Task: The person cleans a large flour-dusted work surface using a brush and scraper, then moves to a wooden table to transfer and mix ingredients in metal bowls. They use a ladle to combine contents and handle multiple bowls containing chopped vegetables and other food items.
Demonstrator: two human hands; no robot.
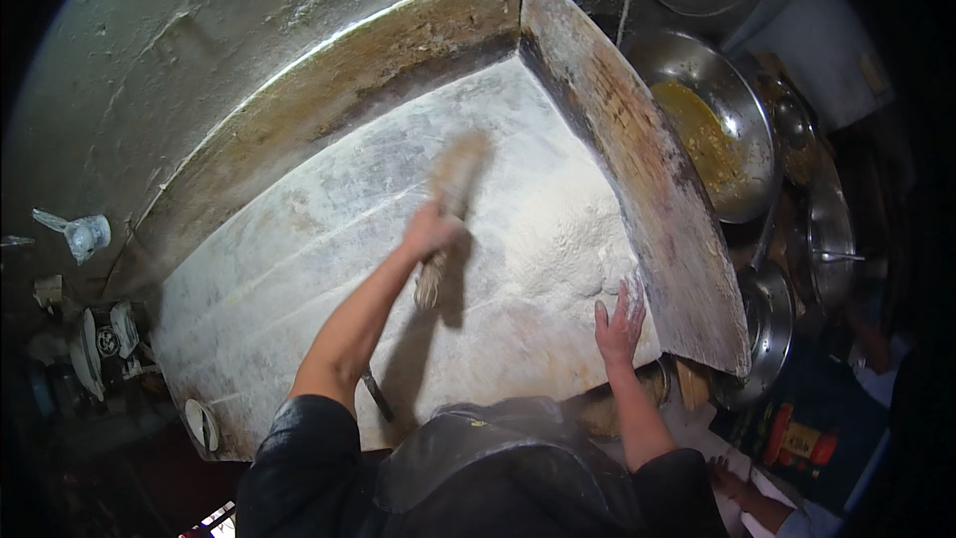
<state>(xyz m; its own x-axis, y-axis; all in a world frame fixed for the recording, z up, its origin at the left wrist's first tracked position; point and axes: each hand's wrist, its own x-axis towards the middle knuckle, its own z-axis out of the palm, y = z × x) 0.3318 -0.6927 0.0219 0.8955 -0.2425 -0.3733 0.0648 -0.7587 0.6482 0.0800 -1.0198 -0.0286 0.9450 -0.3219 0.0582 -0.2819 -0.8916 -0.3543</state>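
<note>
My left hand (432, 230) is closed around the middle of a straw hand brush (458, 168), which is blurred by motion above the floured work surface (321, 276). The bristled part points away from me and the bound end towards me. A mound of white flour (571, 239) lies against the right-hand board. At the near edge of that mound, my right hand (620, 321) rests with its fingers spread, flour on the fingertips, holding nothing that shows.
Raised wooden boards (635, 157) border the far and right sides. Beyond the right one stand a metal bowl (736, 127) with yellow liquid and several other metal vessels. A dark handle (379, 396) lies near my left elbow. Another person's hand (728, 480) shows at lower right.
</note>
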